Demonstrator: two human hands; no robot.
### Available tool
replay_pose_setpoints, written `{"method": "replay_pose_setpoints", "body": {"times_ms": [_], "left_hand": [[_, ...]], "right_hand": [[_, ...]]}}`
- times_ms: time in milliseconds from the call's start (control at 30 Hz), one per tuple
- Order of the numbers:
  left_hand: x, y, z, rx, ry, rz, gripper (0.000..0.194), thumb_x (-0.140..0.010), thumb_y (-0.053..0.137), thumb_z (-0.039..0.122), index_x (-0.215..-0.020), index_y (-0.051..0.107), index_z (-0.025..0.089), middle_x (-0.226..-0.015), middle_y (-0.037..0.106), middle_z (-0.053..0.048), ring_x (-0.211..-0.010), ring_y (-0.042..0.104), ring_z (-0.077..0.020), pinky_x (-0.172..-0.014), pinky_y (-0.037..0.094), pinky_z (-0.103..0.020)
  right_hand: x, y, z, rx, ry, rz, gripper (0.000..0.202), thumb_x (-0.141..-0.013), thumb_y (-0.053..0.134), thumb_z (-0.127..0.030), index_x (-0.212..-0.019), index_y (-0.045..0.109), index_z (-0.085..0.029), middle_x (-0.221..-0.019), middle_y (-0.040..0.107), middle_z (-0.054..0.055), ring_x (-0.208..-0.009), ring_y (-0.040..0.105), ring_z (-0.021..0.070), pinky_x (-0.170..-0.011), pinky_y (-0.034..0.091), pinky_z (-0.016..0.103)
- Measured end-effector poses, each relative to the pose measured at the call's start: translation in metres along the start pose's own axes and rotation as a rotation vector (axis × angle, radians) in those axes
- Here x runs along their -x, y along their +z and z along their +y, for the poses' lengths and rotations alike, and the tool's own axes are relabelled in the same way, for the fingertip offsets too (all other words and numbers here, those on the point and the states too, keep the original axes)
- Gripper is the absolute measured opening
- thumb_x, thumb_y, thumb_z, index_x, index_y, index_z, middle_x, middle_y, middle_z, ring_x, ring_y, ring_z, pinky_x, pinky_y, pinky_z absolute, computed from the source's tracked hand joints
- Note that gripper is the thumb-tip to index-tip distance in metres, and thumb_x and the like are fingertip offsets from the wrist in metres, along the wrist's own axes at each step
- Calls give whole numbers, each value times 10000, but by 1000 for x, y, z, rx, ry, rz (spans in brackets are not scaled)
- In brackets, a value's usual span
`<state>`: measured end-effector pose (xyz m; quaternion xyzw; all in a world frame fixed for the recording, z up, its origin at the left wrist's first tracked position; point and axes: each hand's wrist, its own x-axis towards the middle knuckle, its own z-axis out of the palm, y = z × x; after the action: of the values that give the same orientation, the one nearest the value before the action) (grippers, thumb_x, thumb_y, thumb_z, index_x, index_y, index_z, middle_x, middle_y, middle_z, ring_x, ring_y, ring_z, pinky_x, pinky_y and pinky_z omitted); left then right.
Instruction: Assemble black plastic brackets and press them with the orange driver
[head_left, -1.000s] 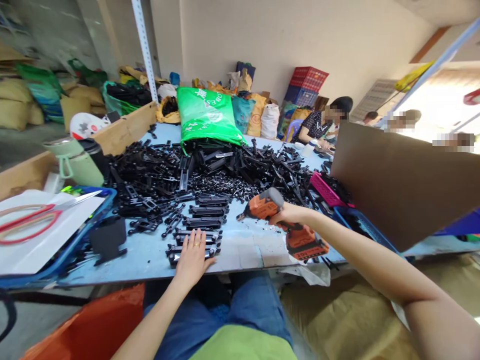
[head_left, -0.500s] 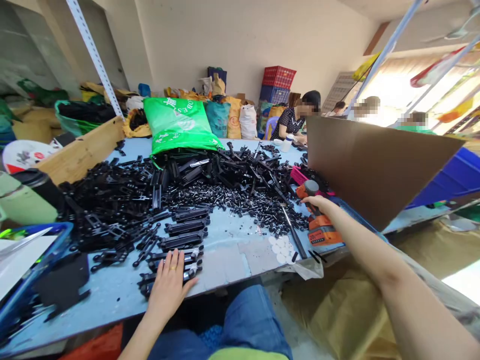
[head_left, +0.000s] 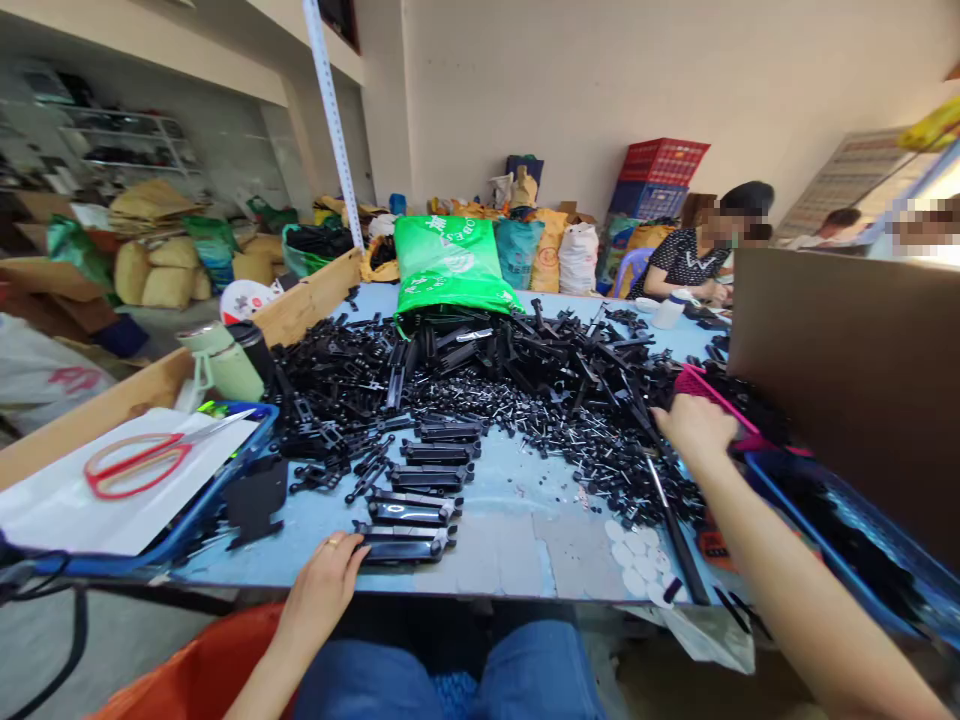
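My left hand (head_left: 322,580) is at the near table edge, its thumb and fingertips closed on the left end of the nearest black plastic bracket (head_left: 401,549). Several similar brackets (head_left: 431,477) lie in a row behind it. My right hand (head_left: 697,428) reaches in beside a pink basket (head_left: 716,395), at the right side of the black parts heap. Its thumb points left; the other fingers are hidden and blurred. Beneath my right forearm an orange power drill (head_left: 712,545) shows only in part. A metal-tipped black rod (head_left: 679,535) lies left of that forearm.
Small screws or pins (head_left: 540,420) spread before a heap of black parts (head_left: 330,370) and a green sack (head_left: 450,265). Red scissors (head_left: 139,465) rest on paper at left. White discs (head_left: 637,555) lie near the front edge. A cardboard panel (head_left: 840,400) stands at right; a co-worker (head_left: 682,260) sits behind.
My right hand has let go of the drill and reached to the pink basket. My left hand has slid from on top of the brackets to their left end. The view has turned left.
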<state>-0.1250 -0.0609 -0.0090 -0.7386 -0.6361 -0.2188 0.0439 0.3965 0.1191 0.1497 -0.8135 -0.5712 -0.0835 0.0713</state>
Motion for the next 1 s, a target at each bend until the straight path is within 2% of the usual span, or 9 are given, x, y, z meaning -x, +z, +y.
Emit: {"method": "replay_pose_setpoints", "body": {"times_ms": [133, 233, 300, 400, 533, 600, 700, 867, 1000], "left_hand": [[-7, 3, 9, 58, -62, 38, 317, -908, 333, 331, -916, 606, 169, -873, 632, -92, -798, 615, -214, -729, 499, -341], [-7, -6, 19, 87, -147, 89, 322, -899, 354, 347, -983, 607, 166, -911, 631, -106, -868, 603, -242, -770, 490, -379], [2, -15, 26, 172, -237, 154, 352, -885, 382, 394, -1049, 588, 160, -960, 628, -119, -922, 589, -255, -814, 474, -397], [27, -23, 36, 425, -454, 192, 377, -860, 402, 475, -965, 602, 173, -924, 634, -100, -844, 603, -227, -774, 483, -350], [56, -17, 59, 866, -821, 1, 450, -777, 455, 604, -704, 564, 174, -665, 593, -40, -611, 588, -176, -588, 484, -277], [59, -11, 74, 1082, -1089, -61, 476, -725, 509, 632, -794, 559, 164, -695, 591, -38, -538, 577, -161, -508, 470, -272], [53, -7, 96, 1490, -1397, 78, 503, -726, 589, 540, -1074, 488, 191, -936, 615, -83, -669, 642, -186, -580, 514, -312], [53, -13, 114, 1990, -1419, 474, 497, -675, 699, 358, -1108, 511, 203, -1030, 649, -89, -1029, 594, -246, -809, 503, -346], [76, -20, 116, 2074, -1433, 481, 678, -500, 791, 387, -1103, 555, 185, -969, 687, -87, -1021, 597, -302, -827, 503, -404]], "right_hand": [[40, 37, -152, -194, -654, -194, 317, -856, 466, -362, -1105, 578, -201, -1102, 583, 120, -1043, 528, 239, -869, 397, 341], [67, 64, -246, -256, -900, -317, 315, -767, 569, -214, -1080, 600, -224, -1118, 585, 65, -1075, 509, 188, -908, 370, 247], [69, 73, -280, -277, -992, -396, 352, -704, 591, -140, -1052, 620, -185, -1093, 596, 82, -1055, 521, 203, -903, 375, 255], [54, 71, -295, -299, -1072, -526, 377, -640, 630, -134, -1017, 638, -152, -1025, 623, 84, -987, 557, 222, -867, 403, 275], [36, 64, -297, -327, -1097, -762, 542, -615, 710, -318, -1125, 595, -176, -988, 647, 54, -885, 606, 196, -778, 457, 256], [44, 66, -300, -337, -1066, -871, 701, -615, 703, -472, -1222, 532, -165, -1067, 631, 83, -912, 610, 206, -785, 468, 268], [77, 74, -304, -359, -1004, -970, 884, -618, 638, -627, -1313, 437, -119, -1217, 549, 148, -1029, 571, 241, -868, 445, 308], [159, 77, -298, -416, -1007, -1051, 977, -558, 661, -668, -1334, 407, -130, -1263, 511, 140, -1103, 514, 271, -926, 402, 338], [206, 59, -291, -446, -1031, -1093, 921, -525, 689, -659, -1276, 478, -170, -1179, 559, 115, -1043, 533, 275, -897, 407, 355]]}}
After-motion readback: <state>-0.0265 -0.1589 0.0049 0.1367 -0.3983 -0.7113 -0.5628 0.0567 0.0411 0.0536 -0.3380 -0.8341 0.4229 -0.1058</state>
